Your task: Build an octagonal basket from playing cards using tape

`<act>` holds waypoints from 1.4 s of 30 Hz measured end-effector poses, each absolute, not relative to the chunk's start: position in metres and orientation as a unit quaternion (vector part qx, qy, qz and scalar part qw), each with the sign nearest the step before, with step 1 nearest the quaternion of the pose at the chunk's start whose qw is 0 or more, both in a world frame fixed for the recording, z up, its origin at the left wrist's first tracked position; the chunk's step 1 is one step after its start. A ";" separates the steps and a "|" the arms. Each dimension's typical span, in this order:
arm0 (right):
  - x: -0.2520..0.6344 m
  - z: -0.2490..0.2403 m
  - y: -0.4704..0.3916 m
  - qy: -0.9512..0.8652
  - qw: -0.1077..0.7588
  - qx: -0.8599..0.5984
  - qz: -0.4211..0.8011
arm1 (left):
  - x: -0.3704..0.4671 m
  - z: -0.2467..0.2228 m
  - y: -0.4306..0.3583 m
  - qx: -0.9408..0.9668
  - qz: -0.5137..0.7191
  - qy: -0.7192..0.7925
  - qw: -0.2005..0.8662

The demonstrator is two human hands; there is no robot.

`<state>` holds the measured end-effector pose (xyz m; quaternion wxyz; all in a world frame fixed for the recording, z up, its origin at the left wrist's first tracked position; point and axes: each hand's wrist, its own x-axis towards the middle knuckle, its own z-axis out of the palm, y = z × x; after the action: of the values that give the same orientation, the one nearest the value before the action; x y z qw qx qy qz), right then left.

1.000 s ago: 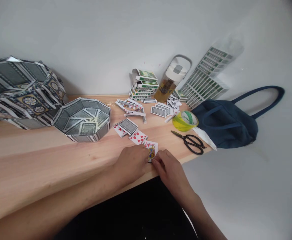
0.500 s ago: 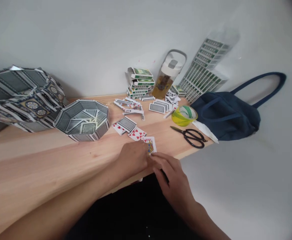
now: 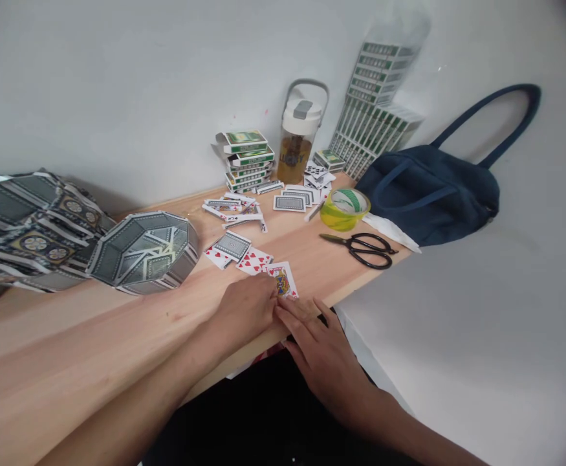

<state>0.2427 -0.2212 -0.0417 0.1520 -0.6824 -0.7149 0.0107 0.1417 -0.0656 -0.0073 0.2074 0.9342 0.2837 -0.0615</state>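
Note:
My left hand (image 3: 251,301) is closed, its curled fingers resting on a face card of hearts (image 3: 286,278) near the table's front edge. That card lies face up and is partly covered by the hand. Beside it, my right hand (image 3: 319,349) has its fingers stretched out and spread, the tips at the card's lower edge and touching my left hand. Just beyond are another heart card (image 3: 254,261) and a face-down card (image 3: 233,245). What lies under my left fingers is hidden.
An octagonal card tray (image 3: 141,285) and a larger card structure (image 3: 35,226) stand left. Behind are folded cards (image 3: 237,217), card boxes (image 3: 246,158) and a bottle (image 3: 297,142). To the right lie tape (image 3: 343,210), scissors (image 3: 367,249) and a blue bag (image 3: 423,197).
The camera view has shifted, so the table's things appear moved. My right hand has come closer to my left, its fingers more spread. The left hand stays on the card.

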 end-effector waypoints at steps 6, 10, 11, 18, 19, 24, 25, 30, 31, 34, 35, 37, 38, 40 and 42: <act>0.239 -0.038 -0.218 -0.696 0.143 -0.703 0.035 | 0.144 -0.002 -0.063 0.934 -0.091 0.275 0.207; 0.239 -0.041 -0.215 -0.689 0.146 -0.709 0.036 | 0.144 0.000 -0.062 0.934 -0.087 0.270 0.218; 0.239 -0.043 -0.216 -0.688 0.144 -0.710 0.034 | 0.144 0.000 -0.062 0.933 -0.086 0.272 0.220; 0.234 -0.045 -0.220 -0.690 0.115 -0.714 0.032 | 0.142 -0.002 -0.060 0.928 -0.081 0.281 0.233; 0.233 -0.044 -0.219 -0.691 0.108 -0.714 0.032 | 0.142 -0.003 -0.060 0.927 -0.081 0.281 0.234; 0.231 -0.038 -0.217 -0.692 0.097 -0.715 0.033 | 0.143 -0.002 -0.062 0.926 -0.087 0.294 0.219; 0.231 -0.038 -0.216 -0.692 0.099 -0.714 0.034 | 0.143 -0.002 -0.063 0.926 -0.084 0.298 0.216; 0.232 -0.041 -0.218 -0.691 0.108 -0.714 0.032 | 0.142 -0.006 -0.066 0.920 -0.069 0.322 0.215; 0.232 -0.042 -0.218 -0.692 0.109 -0.713 0.032 | 0.142 -0.007 -0.067 0.918 -0.069 0.328 0.213; 0.234 -0.043 -0.219 -0.694 0.113 -0.711 0.036 | 0.143 -0.007 -0.069 0.917 -0.073 0.337 0.198; 0.234 -0.042 -0.219 -0.694 0.113 -0.710 0.039 | 0.144 -0.006 -0.069 0.918 -0.076 0.338 0.194; 0.235 -0.041 -0.218 -0.694 0.112 -0.709 0.047 | 0.146 -0.004 -0.070 0.917 -0.084 0.341 0.188; 0.235 -0.040 -0.218 -0.694 0.112 -0.709 0.051 | 0.147 -0.003 -0.070 0.917 -0.089 0.343 0.185; 0.236 -0.038 -0.218 -0.693 0.112 -0.710 0.056 | 0.149 -0.001 -0.069 0.916 -0.097 0.346 0.179; 0.237 -0.037 -0.219 -0.691 0.112 -0.711 0.059 | 0.151 0.000 -0.067 0.915 -0.107 0.347 0.177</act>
<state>0.2366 -0.2187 -0.0375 0.1125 -0.7114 -0.6911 0.0595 0.1508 -0.0668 -0.0003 0.1772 0.9149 0.3466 -0.1071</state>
